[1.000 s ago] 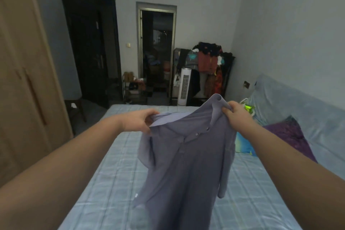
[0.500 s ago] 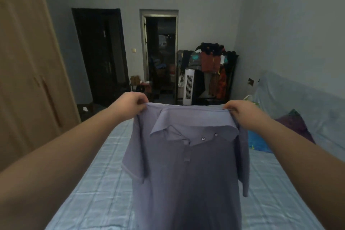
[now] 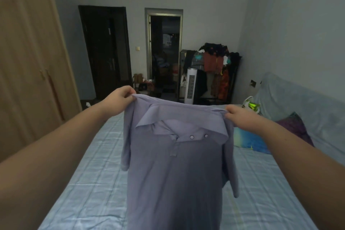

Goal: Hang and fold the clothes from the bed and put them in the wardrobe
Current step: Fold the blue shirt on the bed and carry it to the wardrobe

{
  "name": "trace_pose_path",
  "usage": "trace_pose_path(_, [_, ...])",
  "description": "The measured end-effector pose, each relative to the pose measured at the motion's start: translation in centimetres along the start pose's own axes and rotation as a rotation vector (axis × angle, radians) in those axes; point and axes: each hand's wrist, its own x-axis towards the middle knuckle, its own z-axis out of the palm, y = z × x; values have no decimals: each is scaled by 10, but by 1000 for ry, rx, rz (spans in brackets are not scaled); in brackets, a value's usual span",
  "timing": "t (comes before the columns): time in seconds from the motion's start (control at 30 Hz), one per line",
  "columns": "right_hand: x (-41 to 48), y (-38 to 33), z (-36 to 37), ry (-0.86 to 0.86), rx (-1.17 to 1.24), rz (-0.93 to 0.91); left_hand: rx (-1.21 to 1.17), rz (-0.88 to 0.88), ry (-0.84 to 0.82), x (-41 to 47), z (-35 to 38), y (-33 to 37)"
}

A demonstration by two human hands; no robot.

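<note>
since the purple polo shirt hangs in the air over the bed, front facing me, all its weight sits on two small pinches. my left grip pinches one shoulder and my right grip pinches the other, fingers curled on the cloth. risk: the thin fabric slips out of either pinch, and the shirt swings lopsided and drops in a heap. collar lies uneven and the placket is open, so a fold now could set crooked. hem is out of frame and might drag. wardrobe on my left looks closed and no hanger is in view, so opening it would probably cost me one pinch.
</note>
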Motion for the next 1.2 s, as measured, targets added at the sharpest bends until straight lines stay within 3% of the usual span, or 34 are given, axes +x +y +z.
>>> trace_pose_path(0.1, [-5,-6,10,125,262,-8,-147,-2,27,-11,-3,0])
trace_pose_path(0.2, [-8,-10,13,188,133,-112,-16,26,32,-17,-6,-4])
trace_pose_path(0.3, [-10,-8,12,116,-2,-171,148,20,-11,-23,-12,-9])
trace_pose_path(0.5, [-15,4,1,-29,27,-144,312,-22,-160,-38,-28,-23])
trace_pose_path(0.77, [-8,21,1,-98,82,-106,83,-53,-465,-61,-51,-43])
trace_pose_path(0.9, [-1,18,26,-149,198,-149,-142,-111,-451,-62,-47,-74])
trace_pose_path(1.0, [10,18,51,-353,453,-73,-247,-202,-442,-60,-35,-113])
trace_pose_path(1.1, [32,26,80,-537,554,15,-325,-305,-448,-56,-19,-158])
trace_pose_path(1.2, [63,35,125,-435,390,53,-359,-390,-448,-46,3,-204])
